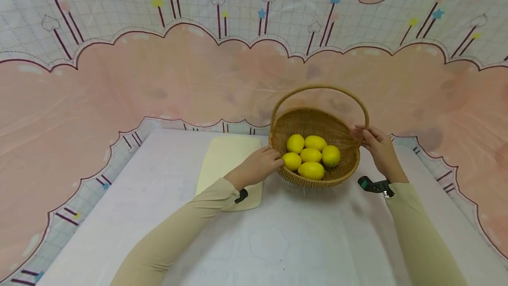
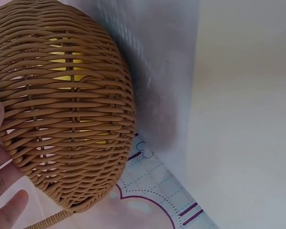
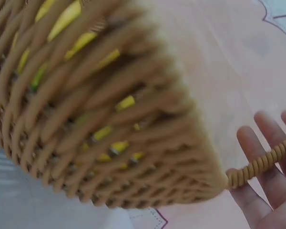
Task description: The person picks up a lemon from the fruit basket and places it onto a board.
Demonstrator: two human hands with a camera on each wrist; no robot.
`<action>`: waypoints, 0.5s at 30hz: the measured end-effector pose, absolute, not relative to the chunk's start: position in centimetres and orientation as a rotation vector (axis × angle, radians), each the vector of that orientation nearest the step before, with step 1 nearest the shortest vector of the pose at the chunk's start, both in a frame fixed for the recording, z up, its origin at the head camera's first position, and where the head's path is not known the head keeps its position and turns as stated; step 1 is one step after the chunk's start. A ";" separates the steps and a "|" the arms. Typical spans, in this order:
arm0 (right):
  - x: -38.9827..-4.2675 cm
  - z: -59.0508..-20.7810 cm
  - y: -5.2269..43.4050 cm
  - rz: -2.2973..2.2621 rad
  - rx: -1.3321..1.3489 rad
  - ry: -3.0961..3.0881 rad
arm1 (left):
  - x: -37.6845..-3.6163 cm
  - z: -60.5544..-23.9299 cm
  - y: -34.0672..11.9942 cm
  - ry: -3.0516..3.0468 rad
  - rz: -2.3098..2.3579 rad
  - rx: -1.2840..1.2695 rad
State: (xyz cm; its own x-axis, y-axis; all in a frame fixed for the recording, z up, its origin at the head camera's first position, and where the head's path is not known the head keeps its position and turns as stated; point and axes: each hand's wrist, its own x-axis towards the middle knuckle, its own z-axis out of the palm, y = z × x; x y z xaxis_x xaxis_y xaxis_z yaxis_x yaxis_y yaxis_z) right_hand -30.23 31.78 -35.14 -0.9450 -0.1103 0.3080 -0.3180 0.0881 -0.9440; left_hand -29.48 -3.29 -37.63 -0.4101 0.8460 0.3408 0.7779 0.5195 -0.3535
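Observation:
A brown wicker basket (image 1: pixel 317 184) with a tall arched handle (image 1: pixel 319 86) tilts its opening toward me, close over the white table. Several yellow lemons (image 1: pixel 311 171) lie inside it, bunched toward the near left side. My left hand (image 1: pixel 259 164) grips the basket's left rim, next to the lemons. On the opposite side, my right hand (image 1: pixel 379 149) holds the basket where the handle meets the rim. In the right wrist view, its fingers (image 3: pixel 269 167) extend behind the handle base. The left wrist view shows yellow through the weave of the basket (image 2: pixel 71 109).
A cream cutting board (image 1: pixel 222 158) lies on the white table (image 1: pixel 278 242) left of the basket, partly covered by my left arm. Behind the table rises a pink and white patterned cloth (image 1: pixel 198 78). A black strap (image 1: pixel 375 185) sticks out from my right wrist.

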 end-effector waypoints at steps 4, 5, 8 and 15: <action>-30.3 -35.0 31.9 1.994 0.482 -2.208 | -29.1 -37.2 -3.6 -2.304 0.196 -1.323; -30.3 -34.9 31.9 2.003 0.491 -2.208 | -29.0 -37.1 -3.7 -2.315 0.199 -1.323; -30.2 -34.8 31.8 1.998 0.506 -2.229 | -28.8 -36.7 -4.1 -2.357 0.218 -1.330; -30.4 -34.5 31.7 1.929 0.542 -2.294 | -29.0 -35.9 -4.6 -2.444 0.224 -1.394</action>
State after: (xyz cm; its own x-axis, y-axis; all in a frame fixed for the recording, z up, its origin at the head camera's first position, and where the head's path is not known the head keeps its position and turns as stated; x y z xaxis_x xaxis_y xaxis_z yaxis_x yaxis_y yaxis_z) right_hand -30.43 31.73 -34.53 -0.9323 -0.2067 0.2968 -0.3278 0.1366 -0.9348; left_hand -28.95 -4.63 -35.92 -0.4737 0.8588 0.1953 0.8091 0.5119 -0.2888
